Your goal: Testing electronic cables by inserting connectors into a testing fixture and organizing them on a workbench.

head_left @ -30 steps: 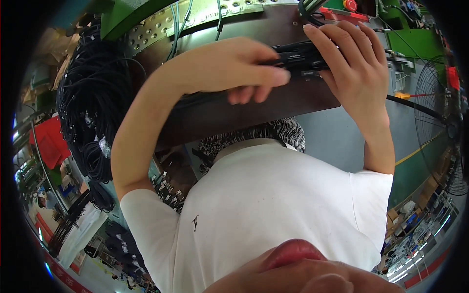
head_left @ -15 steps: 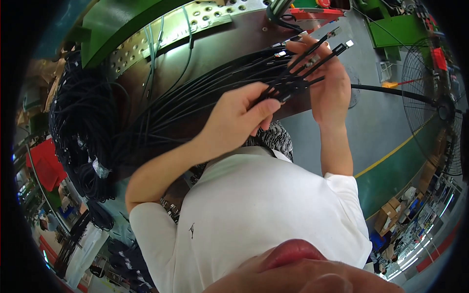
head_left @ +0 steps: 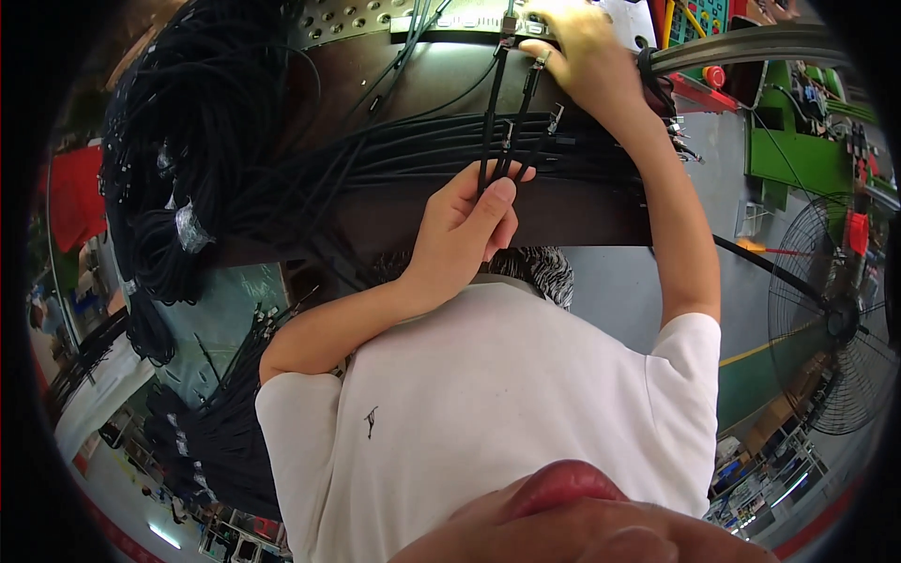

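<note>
The table [head_left: 582, 223] bears a cable bundle [head_left: 404, 158] and a metal plate [head_left: 349, 21], the right hand [head_left: 589, 61] being blurred by the plate with its grip indeterminable, and the left hand [head_left: 458, 225], near the bundle, pinching a few cables [head_left: 493, 113] whose connectors [head_left: 557, 118] point mostly plateward.

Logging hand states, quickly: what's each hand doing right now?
Left hand: closed, holding a few black cables.
Right hand: blurred; whether it is gripping anything cannot be told.

White shirt [head_left: 507, 385], short sleeves [head_left: 693, 361], black chest mark [head_left: 371, 422], streaked black and white bottoms [head_left: 549, 272]
</note>
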Tool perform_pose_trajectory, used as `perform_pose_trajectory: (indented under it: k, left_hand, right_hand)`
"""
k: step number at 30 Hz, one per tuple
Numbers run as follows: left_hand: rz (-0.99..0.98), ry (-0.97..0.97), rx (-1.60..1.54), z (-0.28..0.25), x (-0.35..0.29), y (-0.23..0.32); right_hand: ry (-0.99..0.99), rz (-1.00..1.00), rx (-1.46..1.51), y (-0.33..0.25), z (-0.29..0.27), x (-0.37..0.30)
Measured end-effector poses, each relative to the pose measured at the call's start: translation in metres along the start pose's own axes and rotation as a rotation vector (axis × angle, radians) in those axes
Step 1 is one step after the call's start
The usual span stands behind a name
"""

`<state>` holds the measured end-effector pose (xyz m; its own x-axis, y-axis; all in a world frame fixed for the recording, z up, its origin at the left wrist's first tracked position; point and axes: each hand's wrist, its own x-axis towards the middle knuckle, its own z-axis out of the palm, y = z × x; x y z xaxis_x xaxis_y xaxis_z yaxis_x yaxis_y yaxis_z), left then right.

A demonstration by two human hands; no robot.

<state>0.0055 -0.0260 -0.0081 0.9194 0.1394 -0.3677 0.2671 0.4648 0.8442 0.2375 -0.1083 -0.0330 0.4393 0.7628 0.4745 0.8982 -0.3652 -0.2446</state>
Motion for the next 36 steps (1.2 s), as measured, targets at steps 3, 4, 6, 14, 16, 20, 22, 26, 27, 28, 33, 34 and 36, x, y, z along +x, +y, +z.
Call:
perform_pose_trajectory:
  k: [3, 4, 6, 14, 16, 20, 22, 26, 27, 28, 33, 34, 36]
  left_hand:
    - [-0.033, 0.007, -0.010, -0.004, -0.001, -0.002]
    - [-0.028, 0.008, -0.029, -0.006, -0.001, -0.001]
    - [-0.054, 0.032, -0.074, -0.009, 0.002, -0.001]
    - [-0.126, -0.006, -0.139, -0.013, -0.004, 0.001]
    - [0.086, 0.040, 0.020, -0.022, -0.005, 0.000]
    - [0.002, 0.047, -0.224, -0.035, -0.005, 0.015]
    - [-0.016, 0.052, -0.206, -0.040, -0.003, 0.016]
    - [-0.055, 0.051, -0.212, -0.041, -0.005, 0.013]
    - [-0.072, 0.025, -0.213, -0.040, -0.004, 0.013]
    - [-0.081, 0.025, -0.204, -0.039, -0.002, 0.013]
    - [-0.086, -0.015, -0.189, -0.040, -0.003, 0.012]
    - [-0.094, -0.029, -0.199, -0.040, -0.003, 0.013]
    - [-0.103, -0.068, -0.213, -0.039, -0.002, 0.012]
  right_hand:
    - [-0.051, -0.126, 0.142, 0.012, 0.014, -0.006]
    - [-0.059, -0.137, 0.144, 0.014, 0.010, -0.013]
    - [-0.225, -0.040, 0.285, 0.005, -0.013, -0.032]
    - [0.148, -0.313, 0.028, -0.048, -0.024, -0.043]
    - [0.148, -0.188, 0.119, -0.049, -0.019, -0.037]
    - [0.052, -0.051, 0.324, -0.064, 0.005, -0.026]
    - [0.020, -0.073, 0.308, -0.063, 0.000, -0.025]
    - [-0.072, -0.116, 0.296, -0.055, -0.016, -0.035]
    - [-0.116, -0.108, 0.307, -0.054, -0.019, -0.036]
    - [-0.079, -0.119, 0.306, -0.056, -0.016, -0.034]
    - [-0.072, -0.260, 0.146, -0.058, -0.016, -0.029]
    - [-0.099, -0.271, 0.138, -0.058, -0.017, -0.028]
    - [-0.134, -0.304, 0.120, -0.058, -0.018, -0.026]
